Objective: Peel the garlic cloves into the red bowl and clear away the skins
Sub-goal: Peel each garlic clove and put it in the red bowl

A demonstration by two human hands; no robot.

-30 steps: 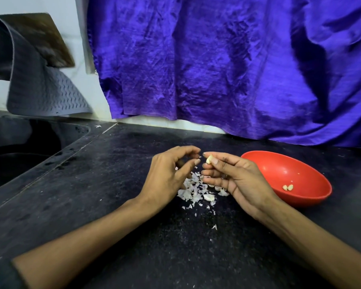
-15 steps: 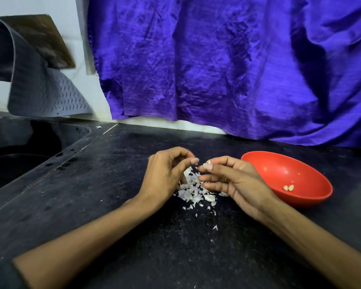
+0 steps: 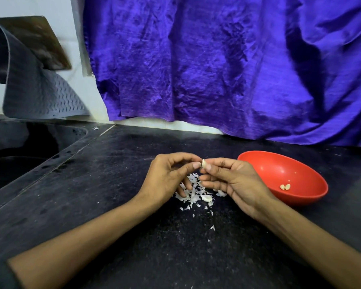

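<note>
The clove (image 3: 203, 163), half a second ago held by the right hand (image 3: 236, 182) alone, is now pinched between it and the left hand (image 3: 167, 178) above the skins (image 3: 193, 189), left of the bowl (image 3: 283, 177): peeling is judged resumed.

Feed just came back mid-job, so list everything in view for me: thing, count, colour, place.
red bowl: one, red, on the counter, right of the hands
peeled cloves: two, pale, inside the red bowl
garlic clove: one, whitish, pinched between both hands above the skins
loose clove: one, whitish, lying in the skin pile
skins: a scattered pile, white, on the counter under the hands
counter: one, black
sink: one, dark, far left
mat: one, grey, against the wall, left
board: one, brown, behind the mat
cloth: one, purple, hanging behind
left hand: pinches the garlic clove
right hand: pinches the garlic clove
</note>
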